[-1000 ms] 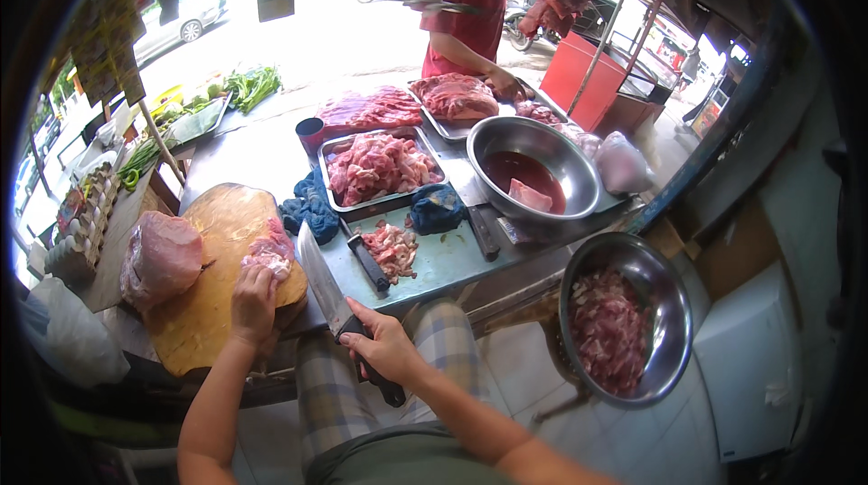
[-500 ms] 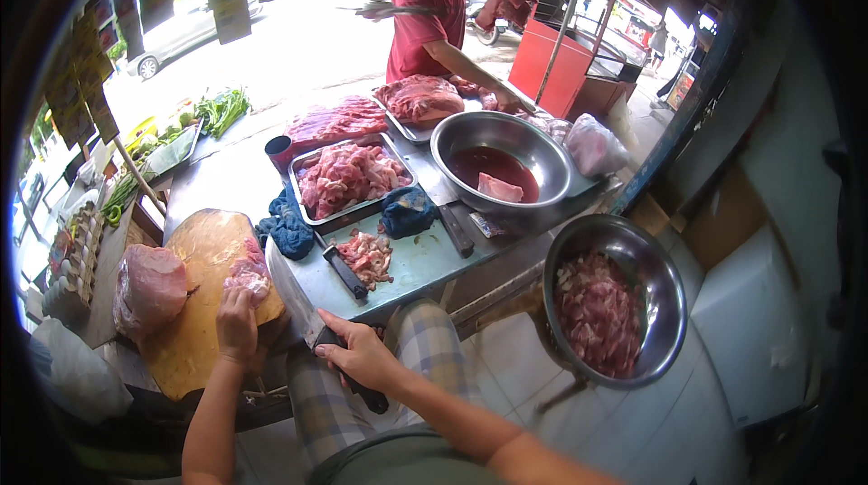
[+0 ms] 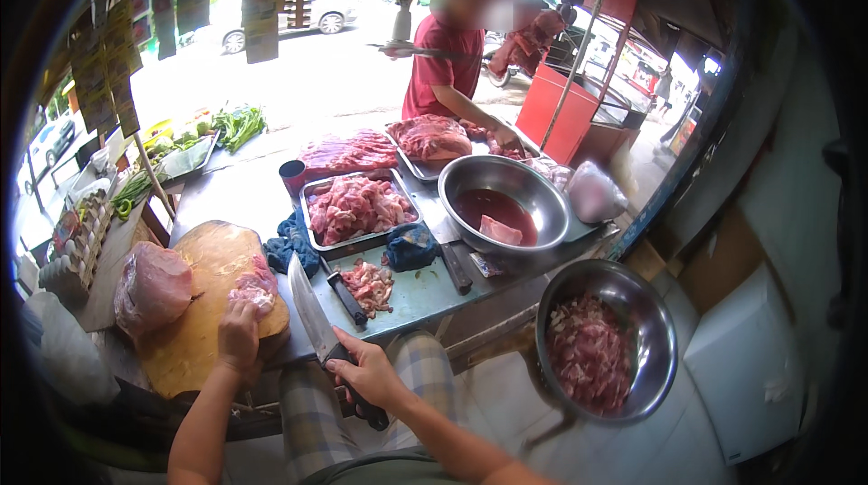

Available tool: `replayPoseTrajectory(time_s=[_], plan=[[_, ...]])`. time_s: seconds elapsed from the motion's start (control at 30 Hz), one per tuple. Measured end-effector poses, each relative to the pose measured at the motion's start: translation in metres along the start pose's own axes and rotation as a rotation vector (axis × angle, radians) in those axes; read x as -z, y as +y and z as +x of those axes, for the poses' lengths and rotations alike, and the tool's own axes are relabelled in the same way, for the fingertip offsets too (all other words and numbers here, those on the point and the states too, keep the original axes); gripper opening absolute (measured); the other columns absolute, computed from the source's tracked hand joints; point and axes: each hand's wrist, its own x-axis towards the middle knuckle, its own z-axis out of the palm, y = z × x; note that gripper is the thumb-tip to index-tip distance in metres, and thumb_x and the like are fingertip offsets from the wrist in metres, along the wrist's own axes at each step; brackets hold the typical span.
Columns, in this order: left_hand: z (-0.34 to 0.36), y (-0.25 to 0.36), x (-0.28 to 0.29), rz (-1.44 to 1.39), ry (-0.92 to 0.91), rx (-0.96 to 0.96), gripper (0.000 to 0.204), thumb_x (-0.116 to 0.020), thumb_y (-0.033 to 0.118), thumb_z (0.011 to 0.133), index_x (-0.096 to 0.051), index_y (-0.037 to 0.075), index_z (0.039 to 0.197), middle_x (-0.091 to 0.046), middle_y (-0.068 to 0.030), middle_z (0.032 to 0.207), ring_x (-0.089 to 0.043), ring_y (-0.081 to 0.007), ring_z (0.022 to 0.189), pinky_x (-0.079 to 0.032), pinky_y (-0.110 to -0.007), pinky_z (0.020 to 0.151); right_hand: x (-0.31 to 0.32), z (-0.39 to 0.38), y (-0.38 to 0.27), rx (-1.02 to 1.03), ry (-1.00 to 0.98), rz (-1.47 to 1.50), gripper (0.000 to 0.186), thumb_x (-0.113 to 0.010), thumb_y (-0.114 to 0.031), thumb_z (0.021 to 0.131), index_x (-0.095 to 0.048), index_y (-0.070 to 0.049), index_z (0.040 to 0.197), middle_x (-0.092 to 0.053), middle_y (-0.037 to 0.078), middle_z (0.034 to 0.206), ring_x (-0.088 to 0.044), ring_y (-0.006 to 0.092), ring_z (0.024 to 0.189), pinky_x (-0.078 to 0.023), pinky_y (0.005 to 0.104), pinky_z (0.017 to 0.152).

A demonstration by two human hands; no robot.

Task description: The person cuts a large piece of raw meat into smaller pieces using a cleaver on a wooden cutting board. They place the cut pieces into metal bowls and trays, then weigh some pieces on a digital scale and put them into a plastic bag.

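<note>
your left hand [image 3: 239,338] presses the meat piece [image 3: 254,287] on the chopping board [image 3: 203,304]; just right of the board, your right hand [image 3: 369,375] grips the cleaver [image 3: 312,314], blade pointing away.

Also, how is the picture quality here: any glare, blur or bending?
Head view: the street behind is overexposed, nearly white; the stall under cover is evenly lit. Fisheye bends the table edge and leaves a dark rim. The other person's face is blurred out. The cleaver and both bowls show glints.
</note>
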Motion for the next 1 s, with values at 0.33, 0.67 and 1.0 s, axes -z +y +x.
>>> replayPoseTrajectory(time_s=[0.33, 0.67, 1.0], plan=[[-0.002, 0.002, 0.003, -0.038, 0.029, 0.004, 0.004, -0.057, 0.000, 0.084, -0.060, 0.003, 0.086, -0.061, -0.0169, 0.090, -0.060, -0.0365, 0.092, -0.051, -0.046, 0.079, -0.022, 0.004, 0.009, -0.061, -0.069, -0.042, 0.065, -0.062, -0.006, 0.093, -0.035, -0.004, 0.152, -0.054, 0.000, 0.073, -0.051, 0.0069, 0.059, -0.048, 0.0250, 0.047], [0.000, 0.004, 0.004, -0.029, 0.082, -0.058, 0.010, -0.055, 0.002, 0.085, -0.064, 0.006, 0.087, -0.062, -0.0140, 0.086, -0.061, -0.0341, 0.089, -0.052, -0.044, 0.076, -0.017, 0.001, 0.006, -0.035, -0.055, -0.083, 0.066, -0.063, -0.006, 0.093, -0.035, -0.003, 0.152, -0.055, 0.001, 0.074, -0.050, 0.0072, 0.059, -0.049, 0.0248, 0.047], [-0.001, 0.004, 0.008, -0.035, 0.040, -0.057, 0.012, -0.056, 0.004, 0.085, -0.066, 0.007, 0.088, -0.062, -0.0118, 0.084, -0.061, -0.0321, 0.086, -0.052, -0.044, 0.073, -0.021, 0.006, 0.009, -0.099, -0.060, -0.030, 0.066, -0.063, -0.004, 0.094, -0.033, -0.006, 0.154, -0.058, 0.003, 0.075, -0.051, 0.0079, 0.052, -0.045, 0.0252, 0.044]])
